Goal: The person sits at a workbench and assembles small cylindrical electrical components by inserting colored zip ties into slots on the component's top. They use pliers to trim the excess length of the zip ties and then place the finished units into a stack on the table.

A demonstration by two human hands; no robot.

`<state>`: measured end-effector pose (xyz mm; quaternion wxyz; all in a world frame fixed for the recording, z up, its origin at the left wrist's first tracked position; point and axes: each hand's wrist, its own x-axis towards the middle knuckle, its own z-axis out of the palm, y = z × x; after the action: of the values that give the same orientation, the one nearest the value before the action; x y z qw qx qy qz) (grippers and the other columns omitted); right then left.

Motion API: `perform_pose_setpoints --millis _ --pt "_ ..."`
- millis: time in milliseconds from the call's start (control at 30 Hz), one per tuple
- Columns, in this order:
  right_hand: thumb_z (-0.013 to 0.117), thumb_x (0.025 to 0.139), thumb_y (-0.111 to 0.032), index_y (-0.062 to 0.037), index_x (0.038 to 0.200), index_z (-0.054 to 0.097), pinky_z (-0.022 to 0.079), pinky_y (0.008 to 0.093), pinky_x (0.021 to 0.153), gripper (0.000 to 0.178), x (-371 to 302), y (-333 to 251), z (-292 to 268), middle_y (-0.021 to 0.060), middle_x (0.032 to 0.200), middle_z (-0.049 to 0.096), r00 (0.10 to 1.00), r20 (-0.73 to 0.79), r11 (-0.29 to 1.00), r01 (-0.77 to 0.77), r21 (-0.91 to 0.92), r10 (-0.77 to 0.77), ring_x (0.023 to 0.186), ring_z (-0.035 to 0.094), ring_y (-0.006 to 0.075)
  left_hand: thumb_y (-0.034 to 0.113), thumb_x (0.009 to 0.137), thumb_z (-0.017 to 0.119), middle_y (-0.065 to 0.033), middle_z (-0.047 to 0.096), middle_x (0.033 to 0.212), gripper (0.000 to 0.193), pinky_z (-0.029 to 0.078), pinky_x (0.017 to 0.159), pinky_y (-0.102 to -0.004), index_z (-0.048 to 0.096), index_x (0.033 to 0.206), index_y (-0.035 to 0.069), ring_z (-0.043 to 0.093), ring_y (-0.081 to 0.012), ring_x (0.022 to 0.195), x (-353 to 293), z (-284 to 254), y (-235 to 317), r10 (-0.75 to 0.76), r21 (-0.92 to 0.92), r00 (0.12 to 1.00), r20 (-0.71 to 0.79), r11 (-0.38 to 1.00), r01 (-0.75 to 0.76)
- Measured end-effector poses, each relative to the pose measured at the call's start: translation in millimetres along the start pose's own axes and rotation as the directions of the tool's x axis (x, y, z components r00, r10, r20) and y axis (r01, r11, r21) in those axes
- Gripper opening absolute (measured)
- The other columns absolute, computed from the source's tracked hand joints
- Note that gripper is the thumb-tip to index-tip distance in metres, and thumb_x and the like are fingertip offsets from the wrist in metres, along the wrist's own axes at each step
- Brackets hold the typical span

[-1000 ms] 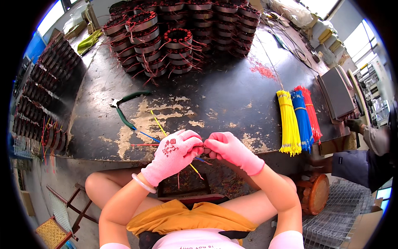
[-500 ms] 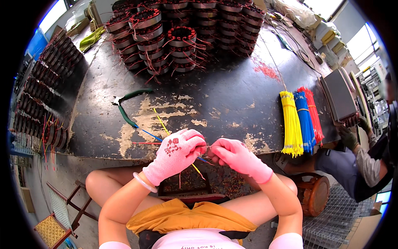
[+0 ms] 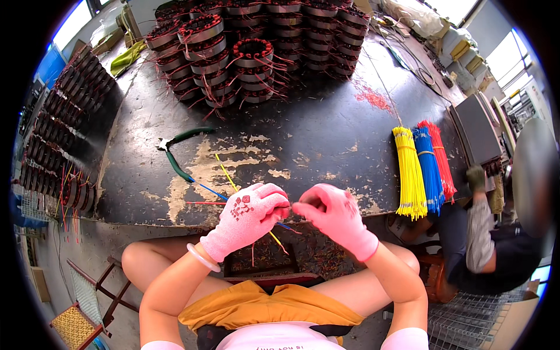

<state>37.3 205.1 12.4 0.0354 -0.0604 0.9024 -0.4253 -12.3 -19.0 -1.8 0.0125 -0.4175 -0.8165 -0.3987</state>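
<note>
My left hand (image 3: 248, 216), in a pink glove, is closed around a few thin insulated wires at the table's near edge. A yellow wire (image 3: 226, 171), a blue wire (image 3: 210, 190) and a red wire (image 3: 205, 203) stick out past it over the tabletop, and coloured ends hang below the palm. Facing it, my gloved right hand (image 3: 335, 216) has thumb and fingers curled together close to the left fingertips; whatever is pinched there is too small to make out. Cutting pliers (image 3: 173, 165) with dark green handles lie beyond the left hand.
Stacks of wound stator cores (image 3: 255, 73) stand at the back, more stator cores (image 3: 55, 131) at the left. Tied bundles of yellow wires (image 3: 411, 175), blue wires (image 3: 429, 175) and red wires (image 3: 441, 163) lie at the right. Beyond them a co-worker (image 3: 496, 251) leans in beside the worn table (image 3: 326, 140).
My right hand has shifted slightly right and turned, its fingertips now a little apart from the left's. My left hand stays put. The co-worker at the right has leaned further into view.
</note>
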Motion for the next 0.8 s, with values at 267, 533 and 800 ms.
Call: perform_pose_setpoints --millis 267,533,800 --pt "0.078 0.086 -0.022 -0.0118 0.105 0.07 0.055 0.0331 0.07 0.023 -1 14 20 0.0032 0.093 0.07 0.873 -0.151 0.839 0.379 -0.39 -0.464 0.077 0.068 0.0188 0.006 0.081 0.069 -0.0047 0.068 0.102 0.015 0.054 0.08 -0.0411 0.067 0.096 0.009 0.065 -0.0298 0.092 2 2 3 -0.011 0.004 1.0 -0.006 1.0 0.011" --pt "0.064 0.097 -0.02 -0.0057 0.105 0.068 0.052 0.0322 0.072 0.017 -7 10 -5 0.0075 0.097 0.069 0.969 0.245 0.943 -0.103 0.317 0.024 0.082 0.066 0.02 0.004 0.081 0.07 -0.0044 0.068 0.1 0.015 0.055 0.077 -0.0411 0.066 0.095 0.009 0.065 -0.0294 0.09 0 -1 5 0.001 0.007 1.0 -0.026 1.0 0.0" --pt "0.073 0.089 -0.029 -0.0124 0.097 0.068 0.051 0.0335 0.067 0.019 14 2 -11 0.0052 0.085 0.065 0.782 0.226 0.594 0.598 -0.539 -0.581 0.077 0.065 0.0193 0.006 0.082 0.071 -0.0037 0.067 0.1 0.015 0.055 0.077 -0.0402 0.067 0.095 0.01 0.065 -0.0285 0.091 3 -1 5 0.02 0.035 1.0 -0.01 0.999 -0.019"
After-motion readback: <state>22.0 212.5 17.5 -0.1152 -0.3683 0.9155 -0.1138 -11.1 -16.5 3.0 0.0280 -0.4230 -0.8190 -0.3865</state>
